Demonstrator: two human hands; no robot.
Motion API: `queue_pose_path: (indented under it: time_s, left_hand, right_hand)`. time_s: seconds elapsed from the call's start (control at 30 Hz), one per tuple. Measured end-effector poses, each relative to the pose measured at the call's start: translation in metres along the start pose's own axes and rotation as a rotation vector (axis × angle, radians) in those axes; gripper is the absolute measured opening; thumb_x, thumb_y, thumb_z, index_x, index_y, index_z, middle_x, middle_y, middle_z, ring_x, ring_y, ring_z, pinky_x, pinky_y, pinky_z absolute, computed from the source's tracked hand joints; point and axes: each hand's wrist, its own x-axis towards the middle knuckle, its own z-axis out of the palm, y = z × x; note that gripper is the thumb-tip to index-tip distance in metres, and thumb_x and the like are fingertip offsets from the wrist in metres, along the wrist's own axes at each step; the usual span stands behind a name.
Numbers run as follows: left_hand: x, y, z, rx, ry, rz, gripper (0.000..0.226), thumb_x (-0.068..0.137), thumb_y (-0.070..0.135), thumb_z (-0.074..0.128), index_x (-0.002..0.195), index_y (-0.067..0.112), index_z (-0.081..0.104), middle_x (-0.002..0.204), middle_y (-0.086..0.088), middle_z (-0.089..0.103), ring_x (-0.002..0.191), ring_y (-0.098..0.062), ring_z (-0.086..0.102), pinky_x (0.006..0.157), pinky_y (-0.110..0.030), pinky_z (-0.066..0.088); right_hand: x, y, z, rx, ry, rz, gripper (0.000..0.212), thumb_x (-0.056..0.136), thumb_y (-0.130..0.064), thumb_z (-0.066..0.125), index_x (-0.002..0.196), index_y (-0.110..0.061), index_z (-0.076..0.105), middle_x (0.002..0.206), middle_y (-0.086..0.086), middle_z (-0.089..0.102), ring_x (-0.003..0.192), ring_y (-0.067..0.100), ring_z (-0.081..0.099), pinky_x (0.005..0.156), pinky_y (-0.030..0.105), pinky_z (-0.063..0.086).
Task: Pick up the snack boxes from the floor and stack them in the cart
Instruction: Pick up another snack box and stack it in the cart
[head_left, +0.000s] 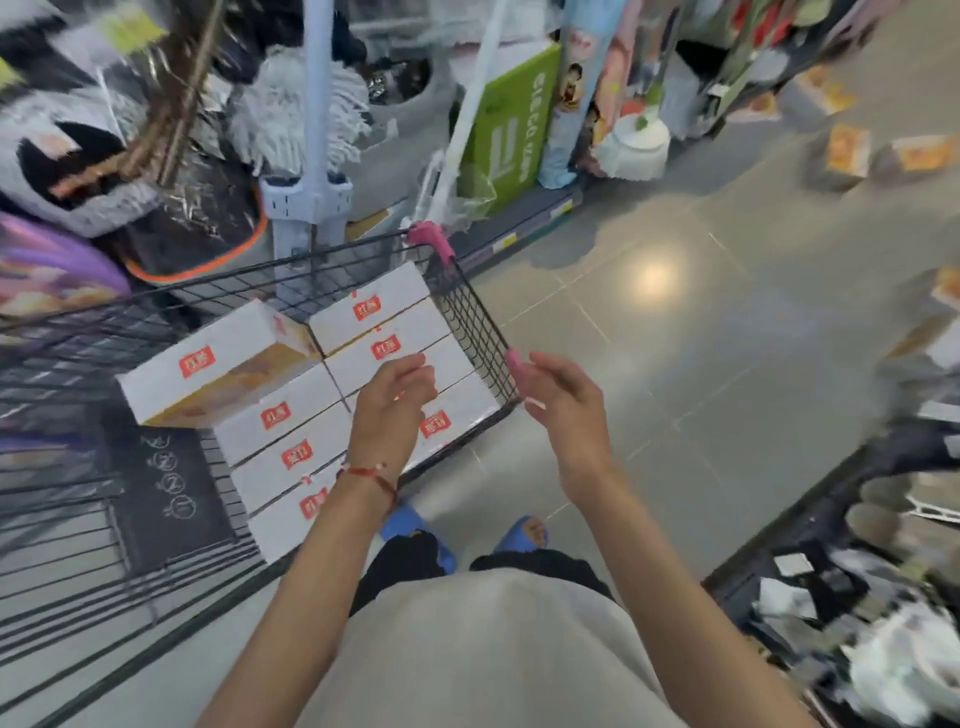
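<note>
At left, the cart (470, 306) holds boxes (291, 415) in rows, one lying tilted on top. Both hands are empty: left hand (392, 402) over the rows, right hand (563, 410) just past the rim, fingers loosely curled. Far right, blurred floor boxes (847, 153), probably the same snacks, lie nearer the right hand.

Mops (291, 111) and a green carton (511, 122) on shelving

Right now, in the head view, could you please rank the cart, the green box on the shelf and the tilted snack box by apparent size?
1. cart, by far the largest.
2. green box and tilted snack box: they look alike, and the snack box is nearer, so I won't rank them.
</note>
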Motion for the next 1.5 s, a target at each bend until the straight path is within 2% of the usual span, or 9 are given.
queue_pose_path:
  time_s: [0.17,0.37,0.47,0.63,0.8,0.93,1.23,1.37,1.5]
  left_hand:
    - [-0.015,0.004,0.104,0.116,-0.192,0.059,0.022,0.090,0.015,0.067,0.111,0.024,0.067,0.112,0.001,0.071,0.103,-0.014,0.067,0.096,-0.035,0.051]
    - [-0.021,0.014,0.218,0.230,-0.412,0.100,0.019,0.094,0.014,0.064,0.103,0.030,0.066,0.111,0.002,0.070,0.103,-0.017,0.065,0.092,-0.035,0.049]
    - [-0.018,0.021,0.265,0.273,-0.498,0.113,0.017,0.095,0.013,0.063,0.101,0.029,0.065,0.110,0.000,0.069,0.098,-0.016,0.065,0.087,-0.032,0.047]
    - [0.008,0.035,0.342,0.334,-0.573,0.089,0.014,0.096,0.014,0.061,0.103,0.026,0.065,0.108,0.001,0.069,0.098,-0.017,0.066,0.089,-0.032,0.048]
    - [0.055,0.051,0.439,0.382,-0.639,0.050,0.015,0.097,0.012,0.060,0.107,0.021,0.065,0.108,0.000,0.069,0.093,-0.015,0.066,0.082,-0.028,0.048]
    - [0.089,0.078,0.533,0.440,-0.703,0.009,0.014,0.098,0.013,0.058,0.106,0.023,0.064,0.109,-0.001,0.068,0.095,-0.016,0.066,0.080,-0.027,0.047]
    - [0.129,0.148,0.726,0.582,-0.875,0.042,0.014,0.098,0.015,0.057,0.103,0.026,0.063,0.114,-0.002,0.069,0.100,-0.017,0.066,0.085,-0.029,0.048]
    - [0.139,0.160,0.809,0.626,-0.917,0.023,0.014,0.099,0.014,0.057,0.107,0.022,0.063,0.114,-0.003,0.068,0.100,-0.019,0.066,0.088,-0.031,0.048]
    - [0.152,0.163,0.906,0.662,-0.917,0.030,0.015,0.099,0.017,0.057,0.112,0.020,0.064,0.116,-0.003,0.068,0.098,-0.014,0.066,0.085,-0.026,0.048]
  right_hand:
    - [0.002,-0.017,-0.089,0.105,0.140,-0.032,0.019,0.100,-0.008,0.062,0.115,-0.018,0.069,0.115,0.009,0.071,0.096,0.016,0.066,0.095,0.035,0.052]
    - [0.003,-0.025,-0.188,0.223,0.319,-0.039,0.019,0.100,-0.009,0.062,0.111,-0.022,0.069,0.121,0.009,0.072,0.097,0.015,0.068,0.101,0.039,0.053]
    - [0.013,-0.028,-0.228,0.285,0.401,-0.022,0.022,0.100,-0.010,0.062,0.119,-0.018,0.069,0.122,0.009,0.072,0.099,0.015,0.068,0.102,0.038,0.053]
    - [0.051,-0.042,-0.285,0.341,0.501,-0.006,0.021,0.100,-0.014,0.063,0.118,-0.021,0.069,0.120,0.007,0.073,0.102,0.016,0.070,0.097,0.033,0.054]
    - [0.117,-0.072,-0.345,0.398,0.599,0.006,0.022,0.100,-0.011,0.060,0.118,-0.019,0.068,0.118,0.006,0.074,0.100,0.016,0.069,0.090,0.029,0.054]
    - [0.170,-0.113,-0.394,0.406,0.671,0.046,0.018,0.099,-0.012,0.063,0.110,-0.025,0.069,0.118,0.007,0.073,0.094,0.013,0.069,0.085,0.026,0.053]
    - [0.262,-0.202,-0.510,0.521,0.825,0.053,0.018,0.100,-0.013,0.062,0.108,-0.028,0.068,0.115,0.004,0.074,0.100,0.014,0.069,0.094,0.031,0.054]
    - [0.301,-0.218,-0.573,0.619,0.896,0.082,0.020,0.100,-0.009,0.061,0.107,-0.026,0.069,0.112,0.004,0.075,0.098,0.015,0.069,0.091,0.030,0.054]
    - [0.359,-0.234,-0.647,0.722,0.883,0.134,0.017,0.098,-0.014,0.065,0.111,-0.024,0.071,0.118,0.007,0.075,0.106,0.019,0.071,0.092,0.029,0.054]
